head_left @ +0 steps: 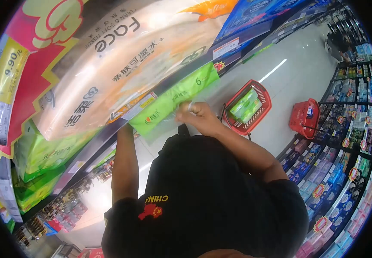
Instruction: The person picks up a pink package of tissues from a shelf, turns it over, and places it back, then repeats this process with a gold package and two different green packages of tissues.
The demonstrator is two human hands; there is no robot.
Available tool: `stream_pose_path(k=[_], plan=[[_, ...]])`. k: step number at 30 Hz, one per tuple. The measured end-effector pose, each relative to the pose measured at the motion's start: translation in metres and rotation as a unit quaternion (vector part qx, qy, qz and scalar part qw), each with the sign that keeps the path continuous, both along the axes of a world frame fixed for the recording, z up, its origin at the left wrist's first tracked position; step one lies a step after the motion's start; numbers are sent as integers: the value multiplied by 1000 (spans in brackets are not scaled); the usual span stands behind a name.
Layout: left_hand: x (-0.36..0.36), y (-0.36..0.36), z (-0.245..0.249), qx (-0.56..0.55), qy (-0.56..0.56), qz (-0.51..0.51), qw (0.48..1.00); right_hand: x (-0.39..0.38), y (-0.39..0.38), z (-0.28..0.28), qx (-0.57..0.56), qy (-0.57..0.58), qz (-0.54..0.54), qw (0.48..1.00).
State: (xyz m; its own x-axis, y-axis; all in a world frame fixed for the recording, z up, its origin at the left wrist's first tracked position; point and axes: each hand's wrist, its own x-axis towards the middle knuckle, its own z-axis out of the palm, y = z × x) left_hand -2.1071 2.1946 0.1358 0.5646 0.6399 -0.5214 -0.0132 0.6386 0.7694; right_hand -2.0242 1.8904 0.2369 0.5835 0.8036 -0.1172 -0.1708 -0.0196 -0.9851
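A green tissue pack [175,99] with a "6" printed on it is at the shelf edge, in front of my chest. My right hand [198,117] is beside the pack's near side, its fingers curled; what they hold, if anything, is too small to tell. My left forearm reaches up to the pack's left end, and the left hand is hidden behind the pack and the shelf edge. Above lies a large peach-coloured "Face" tissue pack [130,64].
A red basket [268,105] with a green pack [246,105] inside stands on the floor [297,77] to the right. Another red basket [305,118] is farther right. Stocked shelves [349,146] line the right side. A person [336,45] is at the upper right.
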Motion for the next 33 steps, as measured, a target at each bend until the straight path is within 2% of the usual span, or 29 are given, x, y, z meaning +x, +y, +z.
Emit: stream_pose_path(k=[7, 10, 13, 16, 19, 22, 25, 28, 33], plan=[[2, 0, -3, -27, 17, -8, 999, 6, 27, -7, 43, -80, -9, 996], [-1, -5, -4, -31, 26, -11, 999, 8, 33, 5, -18, -166, 0, 986], [2, -4, -3, -30, 30, -15, 999, 5, 39, 1, -7, -250, -44, 967], [9, 4, 1, -30, 29, -18, 999, 7, 40, 5, -33, -312, -35, 949], [15, 11, 6, -29, 31, -21, 999, -1, 34, 1, 25, -317, -94, 943], [19, 14, 7, -29, 34, -21, 999, -2, 15, -12, -29, -267, -48, 962], [22, 13, 8, -31, 38, -23, 999, 2, -4, -42, -66, -222, -87, 969], [23, 13, 8, -31, 45, -23, 998, 24, -16, -61, -101, -203, -222, 948], [25, 10, 8, -27, 53, -25, 998, 84, -17, -71, -72, -233, -317, 917]])
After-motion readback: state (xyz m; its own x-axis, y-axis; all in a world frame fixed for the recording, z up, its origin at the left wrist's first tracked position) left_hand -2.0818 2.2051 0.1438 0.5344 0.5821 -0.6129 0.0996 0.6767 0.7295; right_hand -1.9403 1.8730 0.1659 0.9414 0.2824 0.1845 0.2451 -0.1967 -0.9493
